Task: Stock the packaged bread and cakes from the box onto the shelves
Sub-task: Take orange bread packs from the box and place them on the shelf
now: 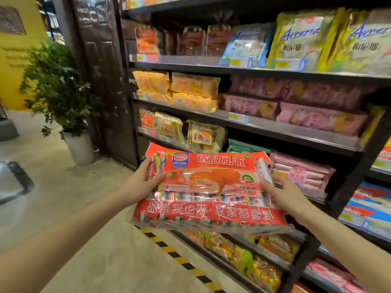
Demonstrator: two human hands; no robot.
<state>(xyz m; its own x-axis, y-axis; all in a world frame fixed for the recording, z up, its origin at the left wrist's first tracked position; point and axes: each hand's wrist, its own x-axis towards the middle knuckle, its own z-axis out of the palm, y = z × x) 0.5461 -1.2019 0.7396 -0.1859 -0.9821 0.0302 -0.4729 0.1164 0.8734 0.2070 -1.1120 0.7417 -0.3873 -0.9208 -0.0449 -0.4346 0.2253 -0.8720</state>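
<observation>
A large red cake pack [209,191] with white lettering hangs in the air in front of the dark shelf unit [275,127]. My left hand [140,180] grips its left end, fingers curled round the edge. My right hand [283,193] holds its right end from the side. The pack sits level with the lower middle shelves, just in front of green packs [243,148] and pink packs [302,174]. The box is out of view.
Shelves carry orange bread bags [190,89], pink cake bags [296,111], yellow and blue wafer bags [296,41] and low yellow packs [254,261]. A potted plant [63,92] stands left by a dark door [101,70]. Yellow-black tape [175,254] runs along the shelf foot.
</observation>
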